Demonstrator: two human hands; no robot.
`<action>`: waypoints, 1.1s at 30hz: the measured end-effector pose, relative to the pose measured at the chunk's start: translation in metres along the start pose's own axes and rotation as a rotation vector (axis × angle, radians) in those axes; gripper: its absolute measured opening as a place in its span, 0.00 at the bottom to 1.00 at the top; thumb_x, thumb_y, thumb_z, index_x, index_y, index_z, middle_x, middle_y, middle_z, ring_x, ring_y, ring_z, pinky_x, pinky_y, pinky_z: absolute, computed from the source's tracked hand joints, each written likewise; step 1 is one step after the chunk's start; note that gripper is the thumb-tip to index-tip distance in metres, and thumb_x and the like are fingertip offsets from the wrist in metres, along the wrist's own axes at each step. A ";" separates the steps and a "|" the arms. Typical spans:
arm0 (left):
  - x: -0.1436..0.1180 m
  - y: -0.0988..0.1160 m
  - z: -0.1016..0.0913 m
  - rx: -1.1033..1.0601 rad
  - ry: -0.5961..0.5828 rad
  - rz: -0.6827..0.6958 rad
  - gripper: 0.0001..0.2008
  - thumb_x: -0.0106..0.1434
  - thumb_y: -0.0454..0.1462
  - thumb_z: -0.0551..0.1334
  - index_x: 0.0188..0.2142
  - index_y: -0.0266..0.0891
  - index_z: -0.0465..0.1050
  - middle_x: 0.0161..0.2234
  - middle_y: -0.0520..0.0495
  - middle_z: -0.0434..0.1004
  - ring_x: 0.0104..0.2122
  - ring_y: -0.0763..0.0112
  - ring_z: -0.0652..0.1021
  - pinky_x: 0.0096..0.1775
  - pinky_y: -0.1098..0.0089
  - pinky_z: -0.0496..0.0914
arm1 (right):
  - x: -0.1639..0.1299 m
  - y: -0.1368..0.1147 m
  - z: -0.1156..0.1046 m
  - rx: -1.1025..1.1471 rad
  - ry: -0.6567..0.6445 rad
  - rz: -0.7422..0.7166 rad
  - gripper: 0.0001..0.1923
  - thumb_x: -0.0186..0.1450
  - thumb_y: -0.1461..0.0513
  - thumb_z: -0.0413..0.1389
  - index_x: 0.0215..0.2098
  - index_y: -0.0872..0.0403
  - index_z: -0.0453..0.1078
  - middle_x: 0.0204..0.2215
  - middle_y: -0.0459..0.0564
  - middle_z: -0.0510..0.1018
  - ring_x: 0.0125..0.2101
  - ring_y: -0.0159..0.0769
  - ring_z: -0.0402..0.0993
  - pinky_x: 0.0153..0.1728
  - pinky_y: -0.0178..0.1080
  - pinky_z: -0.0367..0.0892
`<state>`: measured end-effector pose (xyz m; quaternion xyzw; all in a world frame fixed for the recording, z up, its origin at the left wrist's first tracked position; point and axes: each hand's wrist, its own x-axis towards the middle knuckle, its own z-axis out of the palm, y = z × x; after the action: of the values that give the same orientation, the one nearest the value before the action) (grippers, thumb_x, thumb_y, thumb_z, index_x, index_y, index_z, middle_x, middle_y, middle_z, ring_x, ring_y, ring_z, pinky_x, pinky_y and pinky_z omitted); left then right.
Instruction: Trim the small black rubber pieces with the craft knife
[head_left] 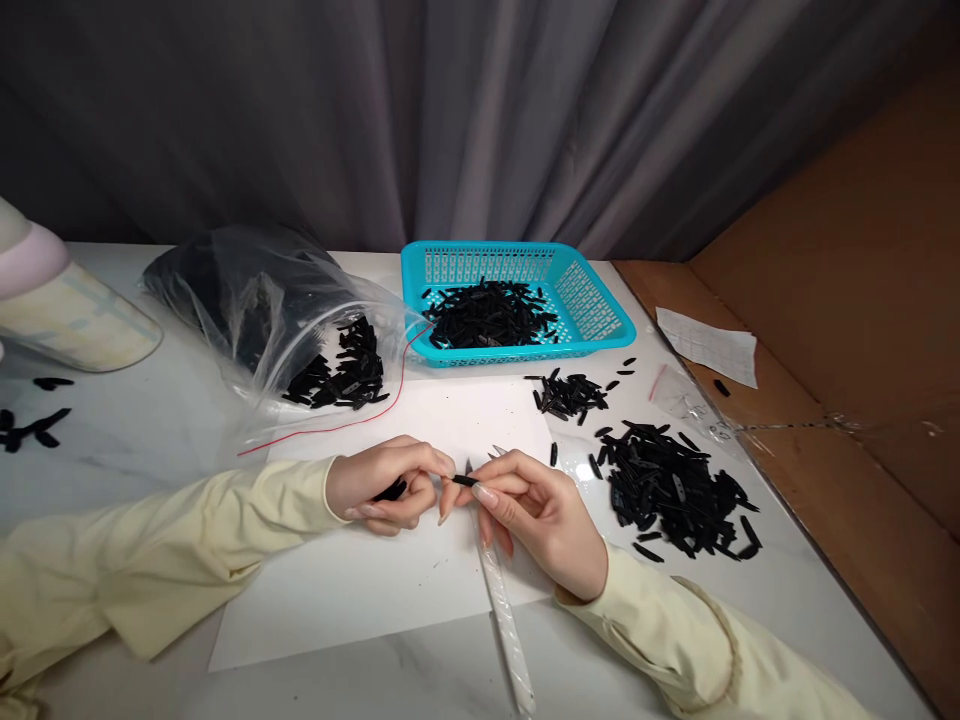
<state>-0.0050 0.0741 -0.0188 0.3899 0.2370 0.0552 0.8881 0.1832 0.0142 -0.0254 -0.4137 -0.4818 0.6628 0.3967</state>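
Observation:
My left hand (394, 483) is closed, with more black pieces (391, 490) tucked in its curled fingers. Between its fingertips and those of my right hand (529, 510) is one small black elongated piece (464, 480), pinched from both sides. Under my right fingers runs a slim tool with a white wrapped handle (506, 625); pointed metal shows beyond the fingers. Whether the right hand grips this tool or it lies on the paper, I cannot tell. Both hands are above a white sheet of paper (337, 590).
A blue basket (626, 330) holds many black pieces. Left of it, a clear zip bag (247, 340) lies open with more inside. Loose piles (675, 490) (570, 395) are at right, near a cardboard wall (840, 330) and a paper slip (709, 345). A pale rounded object (82, 310) stands left.

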 end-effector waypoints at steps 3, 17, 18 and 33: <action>0.003 -0.001 -0.006 -0.136 -0.068 -0.017 0.15 0.59 0.38 0.48 0.25 0.34 0.68 0.05 0.57 0.52 0.05 0.81 0.46 0.08 0.82 0.46 | -0.001 -0.011 -0.003 -0.149 0.054 -0.093 0.08 0.62 0.58 0.55 0.33 0.56 0.66 0.23 0.49 0.77 0.17 0.28 0.68 0.14 0.30 0.61; 0.006 0.005 -0.005 -0.713 0.116 0.042 0.30 0.64 0.49 0.43 0.36 0.21 0.71 0.36 0.28 0.77 0.40 0.55 0.77 0.33 0.67 0.74 | 0.081 -0.103 -0.007 -1.451 0.142 -0.572 0.11 0.61 0.70 0.51 0.42 0.57 0.66 0.37 0.57 0.78 0.39 0.44 0.75 0.38 0.43 0.69; 0.006 0.005 -0.004 -0.732 0.118 0.071 0.30 0.64 0.49 0.44 0.38 0.20 0.70 0.36 0.28 0.76 0.40 0.55 0.77 0.36 0.66 0.73 | 0.074 -0.098 0.003 -1.395 0.051 -0.607 0.10 0.61 0.70 0.50 0.40 0.57 0.67 0.36 0.56 0.78 0.38 0.43 0.74 0.38 0.42 0.69; 0.014 -0.002 -0.013 -0.764 -0.054 0.116 0.33 0.61 0.55 0.43 0.24 0.27 0.70 0.21 0.39 0.71 0.21 0.67 0.73 0.25 0.71 0.67 | 0.053 -0.038 0.029 -1.054 -0.312 -0.369 0.06 0.57 0.70 0.58 0.30 0.56 0.65 0.28 0.49 0.70 0.29 0.35 0.67 0.30 0.37 0.64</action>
<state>0.0013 0.0858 -0.0329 0.0450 0.1536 0.1794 0.9707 0.1430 0.0629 0.0077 -0.3620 -0.8637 0.3065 0.1705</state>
